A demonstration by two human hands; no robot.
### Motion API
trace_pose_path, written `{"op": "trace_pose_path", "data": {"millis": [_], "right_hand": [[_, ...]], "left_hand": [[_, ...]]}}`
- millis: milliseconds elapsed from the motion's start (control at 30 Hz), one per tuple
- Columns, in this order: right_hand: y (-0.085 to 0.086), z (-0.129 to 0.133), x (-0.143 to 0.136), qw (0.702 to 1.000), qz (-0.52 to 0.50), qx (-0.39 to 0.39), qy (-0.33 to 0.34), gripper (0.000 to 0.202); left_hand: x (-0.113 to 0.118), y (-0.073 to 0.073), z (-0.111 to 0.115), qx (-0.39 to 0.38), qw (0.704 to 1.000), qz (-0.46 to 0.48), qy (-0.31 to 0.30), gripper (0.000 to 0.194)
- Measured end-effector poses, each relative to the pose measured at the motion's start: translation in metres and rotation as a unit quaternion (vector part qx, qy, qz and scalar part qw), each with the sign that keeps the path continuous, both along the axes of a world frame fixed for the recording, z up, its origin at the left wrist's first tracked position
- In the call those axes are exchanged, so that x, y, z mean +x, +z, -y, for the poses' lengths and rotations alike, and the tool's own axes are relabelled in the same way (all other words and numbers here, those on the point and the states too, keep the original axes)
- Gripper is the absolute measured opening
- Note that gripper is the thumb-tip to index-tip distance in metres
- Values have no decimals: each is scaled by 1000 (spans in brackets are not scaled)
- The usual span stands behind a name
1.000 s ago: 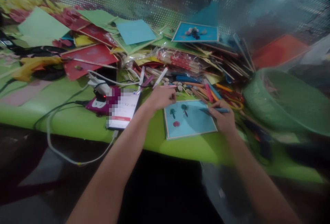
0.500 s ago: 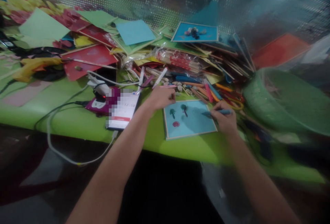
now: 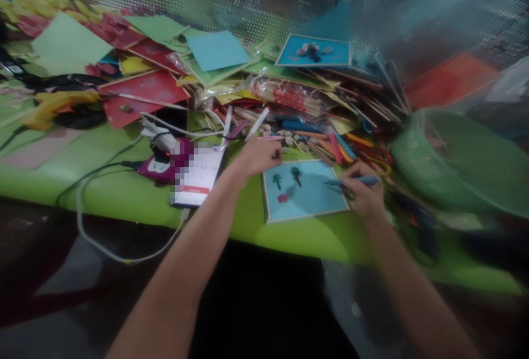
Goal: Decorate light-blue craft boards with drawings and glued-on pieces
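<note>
A light-blue card (image 3: 318,196) with a pale stick frame lies on the table in front of me. Two dark green tree-like shapes and a round pink shape (image 3: 282,198) are on its left half. My right hand (image 3: 366,193) grips a blue marker (image 3: 363,180) at the card's right edge, its tip pointing left over the card. My left hand (image 3: 262,156) is curled closed by the card's top left corner; what its fingers hold, if anything, is hidden. A slim pink pen (image 3: 270,138) shows just behind the left knuckles.
Left of the card are a phone (image 3: 198,177) and a purple power socket (image 3: 165,167) with cables. A yellow glue gun (image 3: 61,106) lies farther left. Behind are markers, pebbles, sticks and coloured cards. A green basin (image 3: 430,182) stands at the right.
My right hand has shifted slightly right and down with the blue marker. My left hand and the card look nearly unchanged.
</note>
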State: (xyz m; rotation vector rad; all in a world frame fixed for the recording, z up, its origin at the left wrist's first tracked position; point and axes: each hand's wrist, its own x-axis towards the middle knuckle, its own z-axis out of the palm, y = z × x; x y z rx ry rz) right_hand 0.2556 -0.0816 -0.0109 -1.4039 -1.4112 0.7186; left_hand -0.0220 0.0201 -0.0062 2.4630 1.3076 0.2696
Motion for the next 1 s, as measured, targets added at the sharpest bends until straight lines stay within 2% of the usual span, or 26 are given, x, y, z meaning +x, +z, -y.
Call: {"op": "trace_pose_path", "data": {"millis": [200,500,733,1000], "right_hand": [[4,3,-5,999,-10,-26,28,13],[5,2,-10,999,30,-25,4,14],[3,1,-8,999,34,-31,22,16],[10,2,-8,997,27,-44,57,10]], "left_hand": [[-1,-3,-1,3,1000,13,-5,13],[0,-3,-1,5,1000,5,1,16],[0,0,1,-5,1000,8,-1,13],[1,1,0,-15,1000,-1,9,15]]}}
